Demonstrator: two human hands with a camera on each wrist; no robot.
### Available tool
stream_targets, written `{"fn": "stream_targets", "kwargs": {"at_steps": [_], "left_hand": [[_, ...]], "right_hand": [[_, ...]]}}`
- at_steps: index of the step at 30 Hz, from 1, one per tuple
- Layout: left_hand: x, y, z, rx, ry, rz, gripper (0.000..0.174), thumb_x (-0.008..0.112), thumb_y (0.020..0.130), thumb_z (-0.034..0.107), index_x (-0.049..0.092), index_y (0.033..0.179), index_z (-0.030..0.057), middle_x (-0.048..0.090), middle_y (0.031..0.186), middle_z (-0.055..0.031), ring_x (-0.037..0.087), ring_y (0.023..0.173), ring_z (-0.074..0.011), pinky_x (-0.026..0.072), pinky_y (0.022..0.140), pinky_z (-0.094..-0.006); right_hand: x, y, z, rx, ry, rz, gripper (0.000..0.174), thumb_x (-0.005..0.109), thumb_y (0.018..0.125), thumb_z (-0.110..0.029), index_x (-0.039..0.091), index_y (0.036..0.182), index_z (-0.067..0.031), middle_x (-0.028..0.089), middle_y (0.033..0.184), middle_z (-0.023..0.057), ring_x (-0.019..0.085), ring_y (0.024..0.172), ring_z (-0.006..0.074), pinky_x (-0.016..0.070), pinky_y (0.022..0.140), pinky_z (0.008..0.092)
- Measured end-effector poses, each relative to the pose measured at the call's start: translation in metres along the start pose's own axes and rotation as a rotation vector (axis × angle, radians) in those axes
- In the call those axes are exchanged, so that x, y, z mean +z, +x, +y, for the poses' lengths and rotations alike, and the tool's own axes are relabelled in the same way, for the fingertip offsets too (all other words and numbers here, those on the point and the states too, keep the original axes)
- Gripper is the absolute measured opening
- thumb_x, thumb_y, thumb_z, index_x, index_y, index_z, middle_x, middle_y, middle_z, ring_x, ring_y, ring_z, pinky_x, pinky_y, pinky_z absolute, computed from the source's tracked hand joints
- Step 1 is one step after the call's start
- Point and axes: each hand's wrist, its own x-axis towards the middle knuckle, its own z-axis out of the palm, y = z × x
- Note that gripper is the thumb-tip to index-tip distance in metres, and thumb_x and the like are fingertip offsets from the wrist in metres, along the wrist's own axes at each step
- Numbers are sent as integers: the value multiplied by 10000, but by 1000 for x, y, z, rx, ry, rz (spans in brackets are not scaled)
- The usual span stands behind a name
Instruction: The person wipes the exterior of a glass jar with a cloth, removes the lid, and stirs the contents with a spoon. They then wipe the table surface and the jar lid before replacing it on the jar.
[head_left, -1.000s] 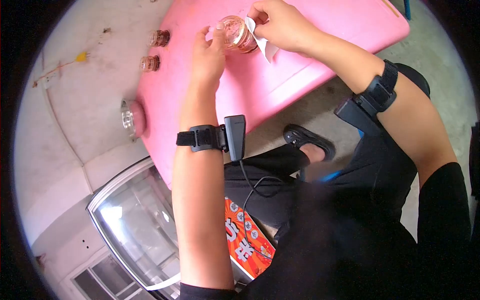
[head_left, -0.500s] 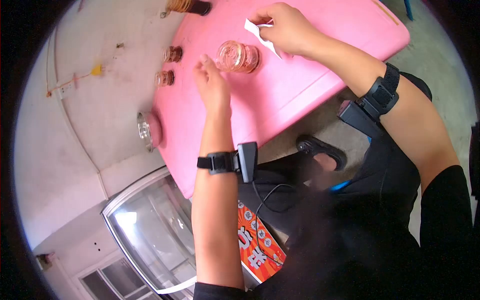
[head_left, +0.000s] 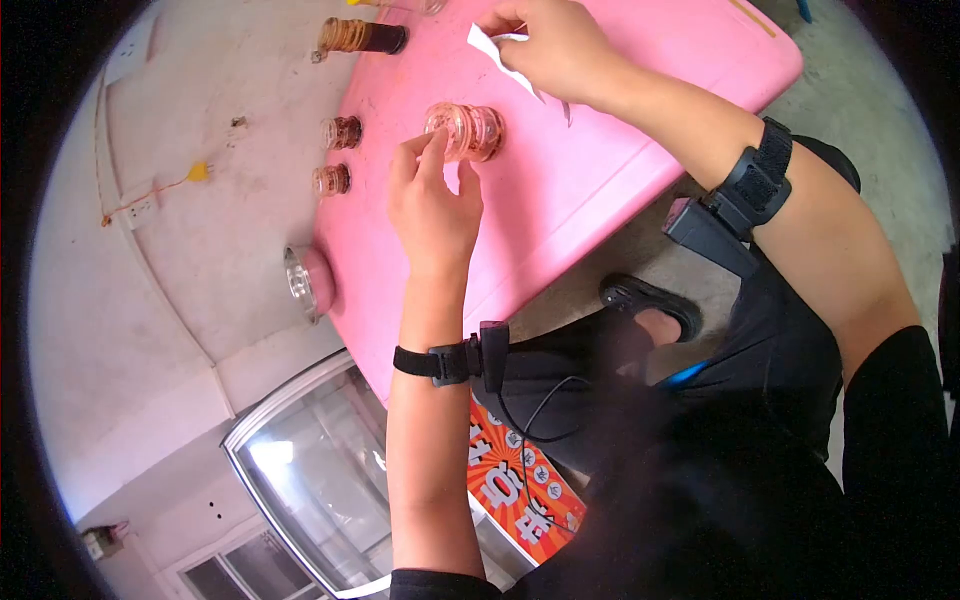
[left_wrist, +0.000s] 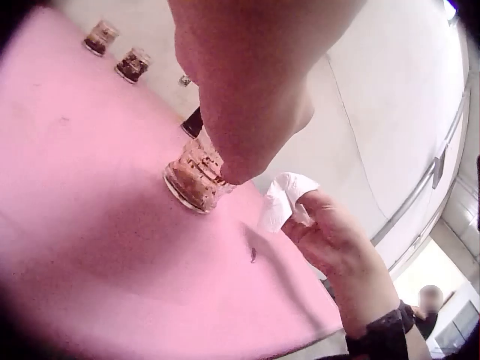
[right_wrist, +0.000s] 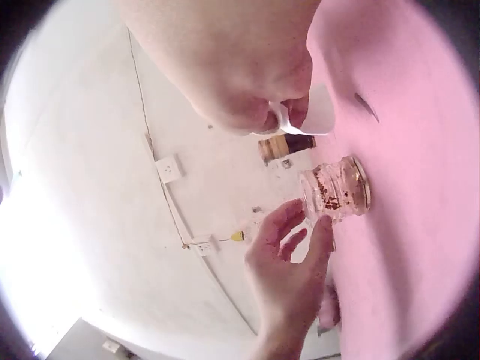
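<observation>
A clear glass jar (head_left: 480, 133) with reddish-brown bits on its wall stands on the pink table (head_left: 560, 215). The left hand (head_left: 435, 225) is at the jar's mouth, thumb and fingers spread; in the right wrist view its fingertips reach the rim of the jar (right_wrist: 341, 189), and firm contact cannot be told. Farther right, the right hand (head_left: 565, 55) pinches a folded white tissue (head_left: 500, 62), held apart from the jar. The left wrist view shows the tissue (left_wrist: 283, 201) between thumb and fingers of the right hand (left_wrist: 337, 244).
Two small dark-filled jars (head_left: 342, 133) (head_left: 331, 180) and a taller dark container (head_left: 365, 37) stand along the table's wall side. A metal bowl (head_left: 312, 283) is at the near left edge. A small dark scrap (right_wrist: 367, 107) lies on the table beyond the jar.
The tissue, earlier against the jar, has moved away from it in the right hand. The left hand left the jar, then came back to its mouth. The head view has shifted.
</observation>
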Motion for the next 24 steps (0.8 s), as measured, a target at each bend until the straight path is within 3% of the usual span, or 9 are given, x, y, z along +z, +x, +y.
{"fn": "stream_targets", "kwargs": {"at_steps": [3, 5, 9, 11, 16, 19, 23, 24], "left_hand": [[7, 10, -16, -4, 95, -15, 371, 681, 792, 39, 692, 1161, 17, 671, 1113, -151, 659, 1000, -359, 541, 852, -427], [10, 21, -32, -39, 88, -52, 394, 646, 791, 17, 682, 1183, 18, 663, 1151, -161, 650, 1028, -368, 538, 864, -430], [27, 64, -41, -37, 80, -112, 479, 592, 773, 7, 643, 1250, 7, 644, 1214, -195, 624, 1102, -383, 523, 916, -442], [38, 83, -52, -29, 125, -127, 489, 606, 773, 43, 635, 1259, 0, 646, 1216, -200, 617, 1123, -383, 512, 944, -448], [46, 126, -79, -120, 194, -298, 539, 646, 772, 152, 616, 1280, -24, 636, 1263, -218, 594, 1188, -393, 481, 1016, -459], [56, 136, -98, -91, 111, -275, 616, 694, 782, 186, 584, 1360, 5, 587, 1376, -218, 576, 1266, -356, 458, 1058, -416], [54, 136, -114, -163, -34, -285, 565, 681, 789, 140, 607, 1332, -1, 597, 1362, -221, 587, 1261, -333, 464, 1048, -404], [53, 132, -125, -151, -16, -163, 514, 672, 791, 133, 629, 1282, -13, 619, 1314, -220, 592, 1230, -357, 466, 1040, -415]], "right_hand": [[-3, 7, 2, -28, 16, 11, 195, 614, 808, -24, 737, 956, 2, 721, 931, 238, 727, 923, 341, 562, 824, 421], [-9, 7, -10, 71, 11, -60, 198, 608, 803, -5, 737, 953, 4, 722, 942, 237, 727, 940, 339, 562, 829, 419], [-20, 5, -1, -13, 29, 40, 205, 603, 807, -19, 751, 948, -12, 722, 956, 236, 728, 945, 337, 565, 835, 420], [-19, 5, 2, 89, -17, -85, 338, 583, 838, -45, 693, 1152, 14, 741, 1073, 152, 709, 1016, 263, 540, 876, 355], [-16, 5, -3, 54, -33, -95, 296, 588, 834, -35, 708, 1101, 9, 733, 1059, 165, 711, 991, 289, 543, 877, 370], [-17, 3, 0, 48, -57, -86, 267, 598, 831, -34, 714, 1068, 8, 725, 1046, 178, 707, 982, 311, 545, 875, 382], [-21, 7, 0, -2, -85, -75, 252, 599, 833, -30, 715, 1054, 5, 723, 1030, 181, 704, 984, 327, 546, 870, 398], [-21, 8, 0, -4, -86, -73, 252, 599, 833, -30, 715, 1054, 5, 723, 1030, 181, 704, 984, 327, 546, 870, 398]]}}
